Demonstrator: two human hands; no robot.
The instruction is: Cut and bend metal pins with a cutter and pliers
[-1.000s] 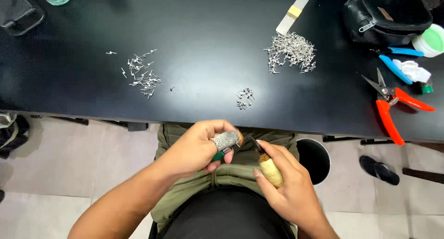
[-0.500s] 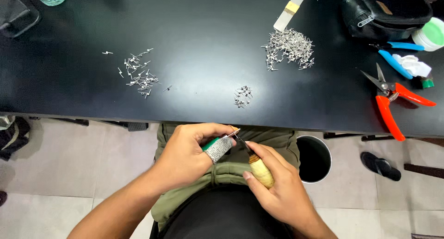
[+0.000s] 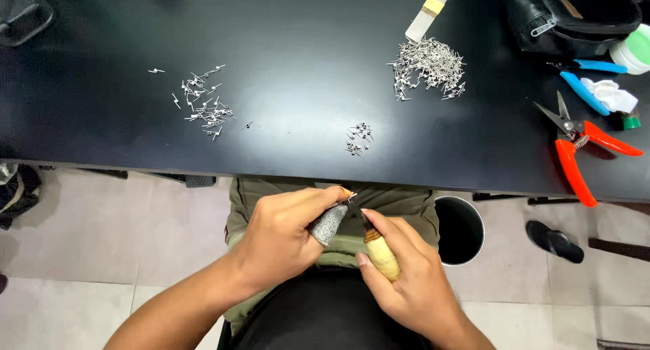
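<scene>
Over my lap, below the black table's point(image 3: 305, 45) front edge, both hands work close together. My left hand point(image 3: 281, 238) wears a grey woven thumb guard point(image 3: 330, 224) and pinches a tiny metal pin point(image 3: 350, 198) at its fingertips. My right hand point(image 3: 409, 286) grips a small knife by its pale wooden handle point(image 3: 382, 256); the dark blade point(image 3: 357, 213) points up-left to the pin and rests against the thumb guard. On the table lie three heaps of small metal pins: a loose scatter at left point(image 3: 203, 107), a small cluster at the middle point(image 3: 357, 139), a large pile at right point(image 3: 428, 67).
Red-handled snips point(image 3: 577, 150), a blue-handled tool point(image 3: 586, 86) and a black bag point(image 3: 575, 15) lie at the table's right end. A white strip point(image 3: 426, 11) sits behind the large pile. On the tiled floor stand a round bin point(image 3: 460, 229) and a dark sandal point(image 3: 554, 240).
My left hand has turned so the thumb guard points down toward the knife. The blade has come up against the pin between the fingertips. Both hands stay over my lap.
</scene>
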